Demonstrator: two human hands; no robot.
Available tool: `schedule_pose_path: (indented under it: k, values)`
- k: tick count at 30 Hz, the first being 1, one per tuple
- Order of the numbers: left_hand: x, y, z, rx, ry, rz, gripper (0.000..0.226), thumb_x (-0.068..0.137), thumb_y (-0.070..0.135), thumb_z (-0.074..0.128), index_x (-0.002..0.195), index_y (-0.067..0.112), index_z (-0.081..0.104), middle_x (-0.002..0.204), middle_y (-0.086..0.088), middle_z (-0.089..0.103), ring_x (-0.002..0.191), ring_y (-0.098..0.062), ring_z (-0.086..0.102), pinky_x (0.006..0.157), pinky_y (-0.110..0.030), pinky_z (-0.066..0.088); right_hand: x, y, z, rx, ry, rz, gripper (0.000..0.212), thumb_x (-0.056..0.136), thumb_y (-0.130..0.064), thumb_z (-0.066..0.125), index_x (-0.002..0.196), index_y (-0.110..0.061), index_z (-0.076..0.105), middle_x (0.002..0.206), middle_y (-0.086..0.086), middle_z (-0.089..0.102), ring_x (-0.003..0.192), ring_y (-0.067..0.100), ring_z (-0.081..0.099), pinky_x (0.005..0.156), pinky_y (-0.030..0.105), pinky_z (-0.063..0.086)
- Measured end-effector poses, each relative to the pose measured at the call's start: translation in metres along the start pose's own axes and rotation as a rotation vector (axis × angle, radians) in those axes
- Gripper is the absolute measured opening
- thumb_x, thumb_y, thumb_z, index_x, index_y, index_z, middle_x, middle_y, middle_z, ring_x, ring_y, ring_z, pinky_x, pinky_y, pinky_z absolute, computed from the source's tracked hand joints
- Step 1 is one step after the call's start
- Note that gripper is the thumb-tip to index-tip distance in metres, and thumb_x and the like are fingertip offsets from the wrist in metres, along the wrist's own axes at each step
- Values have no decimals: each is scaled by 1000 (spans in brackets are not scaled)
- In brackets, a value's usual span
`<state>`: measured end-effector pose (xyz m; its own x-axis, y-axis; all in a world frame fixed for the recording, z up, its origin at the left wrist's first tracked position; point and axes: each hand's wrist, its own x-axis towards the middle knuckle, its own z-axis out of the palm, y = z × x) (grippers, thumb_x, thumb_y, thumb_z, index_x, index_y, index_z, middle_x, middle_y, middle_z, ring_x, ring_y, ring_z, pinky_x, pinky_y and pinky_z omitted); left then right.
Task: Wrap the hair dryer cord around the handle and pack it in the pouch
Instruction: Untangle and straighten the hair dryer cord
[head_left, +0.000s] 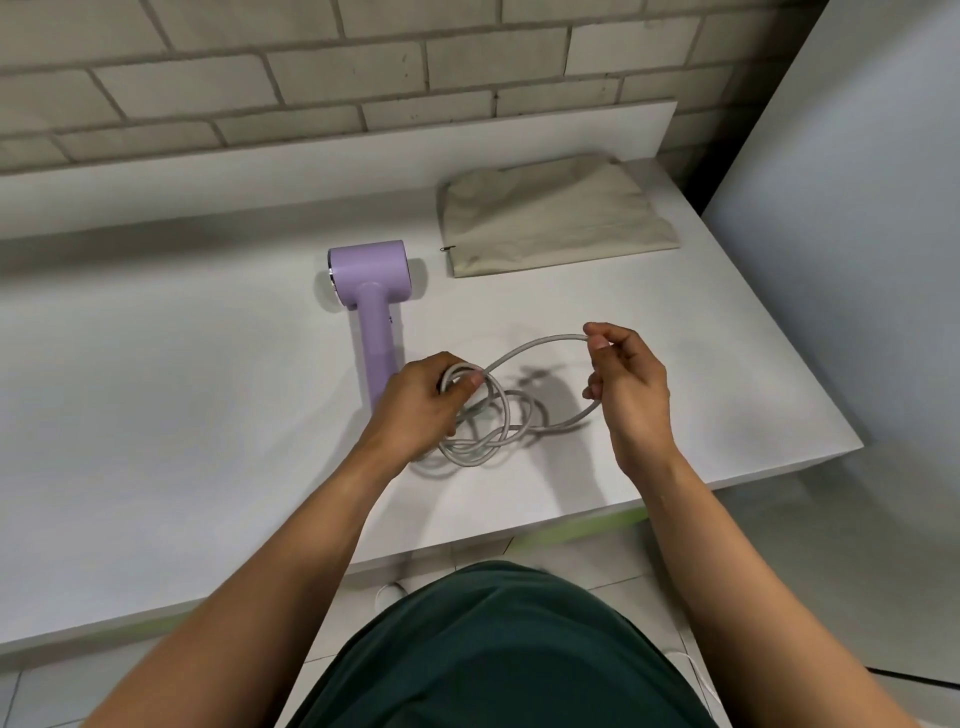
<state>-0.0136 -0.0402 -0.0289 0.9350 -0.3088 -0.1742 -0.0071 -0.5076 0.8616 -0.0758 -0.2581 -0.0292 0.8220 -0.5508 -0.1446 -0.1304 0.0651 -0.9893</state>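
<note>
Single head-worn wide-angle view. It looks forward and steeply down past the person's torso (493, 649) onto a white table (208, 415), facing the brick wall (260, 78) behind it. Close range: forearms enter from the bottom edge, with the left hand (421, 400) and right hand (628, 395) mid-frame. Table edges bow near the borders, probably lens distortion. Floor tiles (41, 691) show lowest.

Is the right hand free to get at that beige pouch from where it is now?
Probably yes: only bare table lies between the right hand and the pouch. But it pinches a loop of the cord, so it would have to let go first.
</note>
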Motion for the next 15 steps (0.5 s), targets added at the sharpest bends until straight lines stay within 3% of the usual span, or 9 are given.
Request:
schedule_pose_path:
  k: [5, 7, 9, 11, 13, 15]
  values:
    - [3, -2, 1, 28, 10, 22, 15, 90, 37, 78, 88, 23, 74, 68, 8, 70, 66, -16, 68, 63, -36, 56, 0, -7, 6, -182, 4, -143, 19, 107, -23, 52, 114, -24, 69, 82, -9, 63, 70, 12, 58, 75, 30, 53]
    - [3, -2, -1, 50, 51, 22, 18, 92, 39, 75, 88, 21, 74, 69, 7, 69, 74, -22, 70, 71, -41, 57, 3, -10, 7, -375, -13, -264, 21, 107, -23, 52, 119, -23, 68, 101, -7, 68, 92, 13, 63, 88, 33, 52]
    - [4, -3, -3, 72, 59, 42, 20, 94, 38, 73, 89, 18, 74, 72, 4, 69, 77, -26, 70, 74, -43, 57, 4, -11, 8, -720, 15, -481, 29, 103, -15, 55, 130, -21, 65, 128, 0, 62, 116, 23, 55, 98, 43, 49]
    - [3, -4, -3, 94, 64, 69, 22, 94, 36, 72, 88, 15, 74, 72, 1, 70, 76, -26, 69, 73, -41, 57, 0, -14, 13, -1018, 68, -732, 44, 93, -3, 61, 134, -19, 63, 140, 7, 57, 118, 34, 51, 92, 47, 47]
    - [2, -4, -4, 108, 71, 96, 21, 95, 35, 72, 88, 15, 74, 69, 5, 69, 70, -20, 66, 69, -34, 53, -5, -17, 21, -1057, 10, -942, 52, 81, 8, 65, 129, -13, 67, 135, 11, 61, 108, 35, 55, 78, 45, 51]
    - [2, -1, -4, 111, 81, 125, 21, 94, 38, 73, 89, 18, 76, 68, 8, 69, 67, -14, 64, 66, -30, 49, -10, -17, 29, -1013, -170, -1055, 50, 79, 10, 69, 126, -8, 70, 128, 12, 66, 100, 36, 61, 66, 40, 56]
